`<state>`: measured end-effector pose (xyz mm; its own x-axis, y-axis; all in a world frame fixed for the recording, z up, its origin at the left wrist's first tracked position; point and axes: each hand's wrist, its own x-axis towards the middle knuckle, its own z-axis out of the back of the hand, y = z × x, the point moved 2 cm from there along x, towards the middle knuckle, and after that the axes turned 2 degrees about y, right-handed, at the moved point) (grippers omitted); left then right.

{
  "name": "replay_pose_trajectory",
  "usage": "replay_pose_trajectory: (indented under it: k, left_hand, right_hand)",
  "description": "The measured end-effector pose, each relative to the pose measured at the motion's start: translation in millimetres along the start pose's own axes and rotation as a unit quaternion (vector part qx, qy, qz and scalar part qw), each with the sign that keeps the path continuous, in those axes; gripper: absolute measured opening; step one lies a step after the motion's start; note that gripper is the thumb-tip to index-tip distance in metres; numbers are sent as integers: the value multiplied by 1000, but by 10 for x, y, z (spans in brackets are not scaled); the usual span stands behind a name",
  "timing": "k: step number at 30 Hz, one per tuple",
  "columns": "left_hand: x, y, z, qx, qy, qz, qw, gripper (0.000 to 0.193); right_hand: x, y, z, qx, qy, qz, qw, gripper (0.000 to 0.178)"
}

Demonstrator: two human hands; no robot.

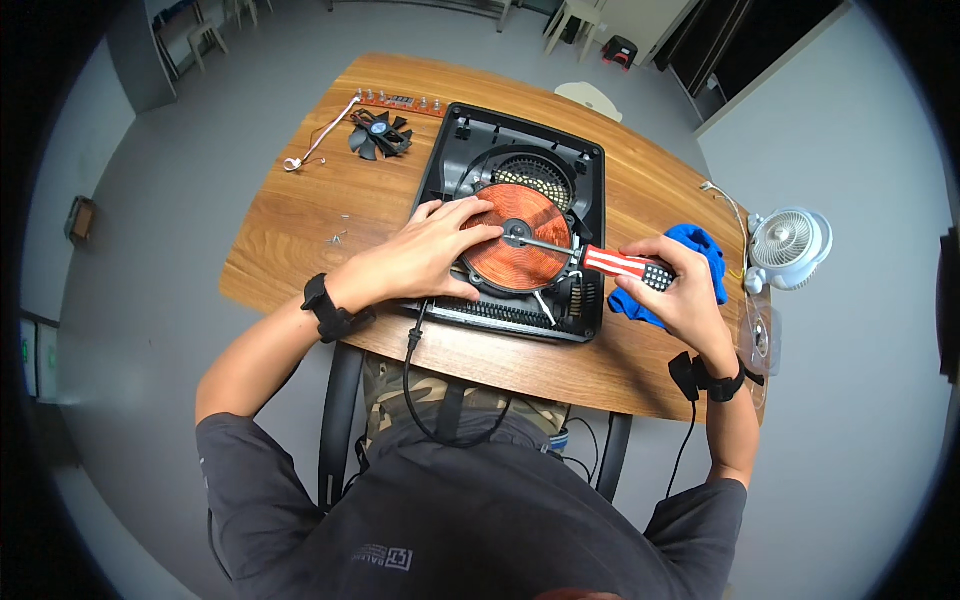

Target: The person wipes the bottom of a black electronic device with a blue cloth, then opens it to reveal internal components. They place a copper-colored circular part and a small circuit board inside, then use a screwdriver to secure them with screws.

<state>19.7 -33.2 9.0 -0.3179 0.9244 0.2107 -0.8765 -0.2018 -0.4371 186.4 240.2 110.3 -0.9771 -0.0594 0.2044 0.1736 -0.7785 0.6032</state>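
Note:
A round copper coil (522,268) sits in the open black plastic housing (594,180) of an appliance. My right hand (682,285) is closed around the handle of a screwdriver (612,262) with red and white stripes. Its shaft lies low across the coil, and its tip is at the dark centre. Stretched over the coil's left side, my left hand (428,252) has its fingers apart, the index fingertip close to the screwdriver tip. The left thumb reaches to the coil's near edge. Whether the tip touches a screw is too small to tell.
A small black fan (380,136) and a narrow circuit board (400,101) with a white cable lie at the far left. Small screws (336,238) rest nearer. At right are a blue cloth (700,240) and a white desk fan (788,240). A black cord (410,360) hangs over the front edge.

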Motion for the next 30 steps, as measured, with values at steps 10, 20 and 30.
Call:
replay_pose_trajectory:
  k: [10, 20, 30]
  left_hand:
    - [0, 87, -80, -24, -9, 8, 1000, 82]
    - [-6, 65, -118, -71, -24, 24, 997, 75]
    - [-1, 86, -101, -78, -24, 6, 997, 76]
  right_hand:
    - [31, -9, -22, -23, 33, 32, 999, 29]
    - [16, -56, -82, -19, 36, 31, 999, 30]
    - [-28, -124, -114, -9, 40, 31, 999, 32]
